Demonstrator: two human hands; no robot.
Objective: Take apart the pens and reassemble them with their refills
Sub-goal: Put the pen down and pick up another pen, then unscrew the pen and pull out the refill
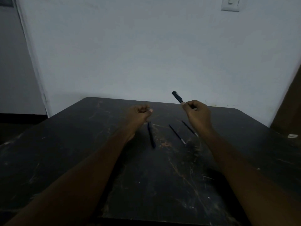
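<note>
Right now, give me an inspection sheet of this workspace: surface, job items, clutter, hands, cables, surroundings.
Surface: dark table, scratched and scuffed, dimly lit.
Job's things: black pen body with clip held up in the air; dark pen barrel lying on the table; two thin refills lying apart from each other to the barrel's right.
Clutter: small pale object near the table's right edge, too blurred to identify.
Hands: left hand curled closed above the table, contents cannot be told; right hand pinching the lower end of the pen body.
Cables: nothing seen.
Surroundings: plain pale wall behind the table; light switch at upper right.
</note>
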